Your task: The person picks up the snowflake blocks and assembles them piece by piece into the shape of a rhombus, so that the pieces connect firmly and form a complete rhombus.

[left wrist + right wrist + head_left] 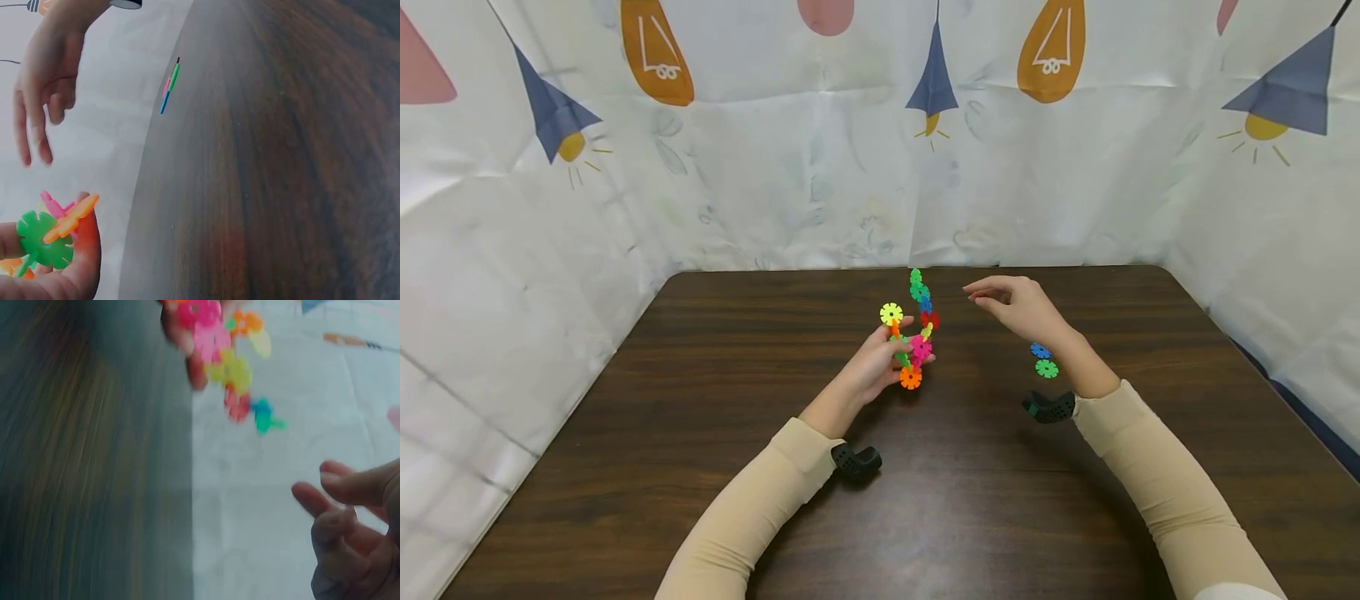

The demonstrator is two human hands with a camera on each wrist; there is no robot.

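My left hand (872, 362) holds a chain of interlocking snowflake discs over the middle of the table, its fingers around the pink disc (921, 347) and the green ones beside it. One end of the chain climbs through yellow, red (930, 320) and blue to green discs (916, 277). A yellow disc (891, 314) tops the other side, and an orange disc (911, 377) hangs lowest. To the right, apart from the chain, my right hand (1018, 308) hovers with loosely bent fingers and nothing between them. Beneath its wrist lie a blue disc (1041, 351) and a green disc (1047, 368).
The dark wooden table (715, 358) reaches back to a white patterned curtain (820, 183). Black wrist devices sit below the left (856, 460) and right (1049, 407) sleeves. A sliver of pink shows beyond the right wrist.
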